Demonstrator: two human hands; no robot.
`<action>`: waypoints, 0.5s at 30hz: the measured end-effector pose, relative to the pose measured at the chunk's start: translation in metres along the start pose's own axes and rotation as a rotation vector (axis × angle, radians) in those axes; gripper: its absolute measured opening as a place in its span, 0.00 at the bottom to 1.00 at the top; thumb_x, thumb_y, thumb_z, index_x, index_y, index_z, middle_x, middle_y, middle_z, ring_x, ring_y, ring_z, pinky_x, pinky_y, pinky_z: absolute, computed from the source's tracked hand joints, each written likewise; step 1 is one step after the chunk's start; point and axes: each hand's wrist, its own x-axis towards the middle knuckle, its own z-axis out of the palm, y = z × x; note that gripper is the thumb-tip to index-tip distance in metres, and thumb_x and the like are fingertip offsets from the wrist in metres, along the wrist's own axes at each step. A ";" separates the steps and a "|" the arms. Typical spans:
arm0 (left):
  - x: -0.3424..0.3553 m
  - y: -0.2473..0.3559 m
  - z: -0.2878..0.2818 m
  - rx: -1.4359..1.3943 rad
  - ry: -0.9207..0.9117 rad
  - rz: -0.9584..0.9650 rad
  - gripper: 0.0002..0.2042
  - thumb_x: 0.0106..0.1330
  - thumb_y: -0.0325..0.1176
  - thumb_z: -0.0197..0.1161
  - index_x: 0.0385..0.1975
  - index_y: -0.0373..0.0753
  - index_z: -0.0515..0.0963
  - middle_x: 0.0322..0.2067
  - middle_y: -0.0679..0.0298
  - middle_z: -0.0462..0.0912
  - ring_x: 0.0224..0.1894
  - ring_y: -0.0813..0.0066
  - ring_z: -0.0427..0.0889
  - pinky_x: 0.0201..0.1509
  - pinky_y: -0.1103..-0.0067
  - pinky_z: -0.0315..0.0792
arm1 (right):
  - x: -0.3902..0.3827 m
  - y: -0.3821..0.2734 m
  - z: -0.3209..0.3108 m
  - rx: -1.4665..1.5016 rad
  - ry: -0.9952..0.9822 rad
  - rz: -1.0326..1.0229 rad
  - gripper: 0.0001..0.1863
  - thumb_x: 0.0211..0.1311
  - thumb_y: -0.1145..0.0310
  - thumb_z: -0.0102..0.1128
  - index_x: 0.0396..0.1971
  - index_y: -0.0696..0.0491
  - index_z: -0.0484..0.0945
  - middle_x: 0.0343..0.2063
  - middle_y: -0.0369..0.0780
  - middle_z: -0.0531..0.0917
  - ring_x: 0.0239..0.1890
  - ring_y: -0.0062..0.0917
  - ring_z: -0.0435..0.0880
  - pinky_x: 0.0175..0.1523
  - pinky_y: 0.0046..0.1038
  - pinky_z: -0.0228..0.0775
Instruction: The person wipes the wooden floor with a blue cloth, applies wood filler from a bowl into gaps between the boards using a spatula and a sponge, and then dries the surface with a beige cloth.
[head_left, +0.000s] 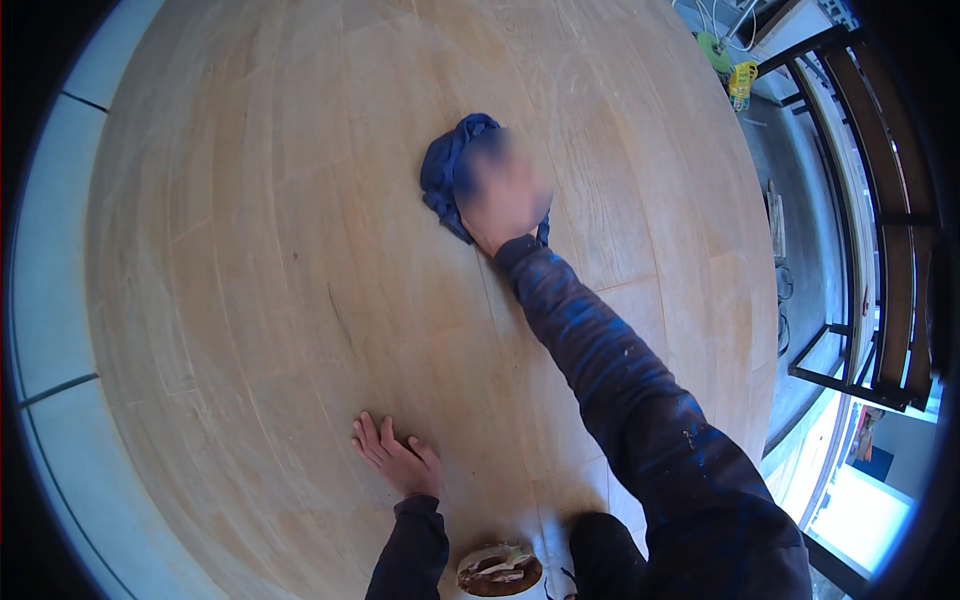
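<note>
My right hand (505,200) reaches far forward and presses down on a bunched dark blue cloth (440,175). The cloth shows around its left side and in a small bit by the wrist. Blur covers this hand, so single fingers are hard to make out. Closer to me, my left hand (398,458) lies on the pale wooden plank surface (300,330), holding nothing, with its fingers apart. Both arms wear dark sleeves, and the right one has blue streaks and light specks.
A brown shoe (498,572) and a dark knee (605,555) are at the near edge. Large pale tiles (55,300) border the wood on the left. A dark-framed bench (890,240) stands on the right, with a yellow packet (741,84) beyond it.
</note>
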 end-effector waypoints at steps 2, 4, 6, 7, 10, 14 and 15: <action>0.001 -0.002 -0.002 0.007 -0.015 -0.012 0.25 0.67 0.31 0.52 0.64 0.31 0.66 0.75 0.40 0.59 0.80 0.38 0.53 0.81 0.42 0.44 | 0.065 0.010 0.027 -0.013 0.029 -0.047 0.38 0.52 0.53 0.77 0.66 0.38 0.75 0.62 0.43 0.76 0.64 0.47 0.72 0.65 0.50 0.66; 0.002 -0.001 0.001 0.002 -0.033 -0.022 0.25 0.67 0.31 0.52 0.64 0.32 0.66 0.75 0.40 0.60 0.80 0.37 0.53 0.81 0.42 0.44 | 0.141 0.031 0.047 -0.043 0.023 -0.112 0.36 0.55 0.52 0.75 0.67 0.37 0.75 0.60 0.43 0.77 0.62 0.48 0.73 0.64 0.50 0.68; 0.004 -0.004 0.003 -0.004 -0.018 -0.011 0.25 0.66 0.31 0.53 0.64 0.34 0.66 0.75 0.40 0.60 0.80 0.38 0.53 0.81 0.42 0.45 | 0.192 0.046 0.057 -0.046 -0.005 -0.153 0.35 0.57 0.52 0.73 0.67 0.36 0.75 0.59 0.44 0.77 0.61 0.49 0.74 0.64 0.50 0.69; 0.007 -0.005 0.003 -0.002 -0.022 -0.018 0.25 0.66 0.31 0.53 0.64 0.34 0.66 0.75 0.40 0.60 0.80 0.38 0.53 0.81 0.42 0.45 | 0.204 0.053 0.057 -0.038 -0.019 -0.207 0.35 0.57 0.52 0.72 0.67 0.37 0.75 0.58 0.44 0.77 0.60 0.49 0.74 0.64 0.49 0.69; 0.013 -0.001 0.006 -0.022 -0.033 -0.020 0.25 0.65 0.31 0.53 0.64 0.34 0.66 0.75 0.40 0.60 0.79 0.37 0.54 0.81 0.41 0.46 | 0.196 0.070 0.053 0.041 -0.047 -0.329 0.35 0.57 0.54 0.71 0.66 0.39 0.75 0.57 0.45 0.77 0.59 0.49 0.74 0.64 0.48 0.69; 0.003 -0.011 0.001 0.005 -0.027 -0.017 0.25 0.63 0.30 0.54 0.62 0.35 0.67 0.74 0.39 0.60 0.79 0.37 0.54 0.80 0.40 0.47 | 0.091 0.069 0.004 0.172 -0.244 -0.409 0.38 0.52 0.60 0.73 0.67 0.43 0.74 0.61 0.48 0.75 0.61 0.50 0.73 0.66 0.47 0.68; 0.004 -0.011 0.001 0.011 -0.023 -0.021 0.24 0.63 0.31 0.54 0.61 0.35 0.67 0.74 0.39 0.60 0.79 0.37 0.54 0.80 0.40 0.47 | 0.059 0.067 -0.013 0.155 -0.317 -0.400 0.39 0.50 0.60 0.74 0.67 0.42 0.75 0.63 0.48 0.74 0.62 0.49 0.72 0.68 0.50 0.66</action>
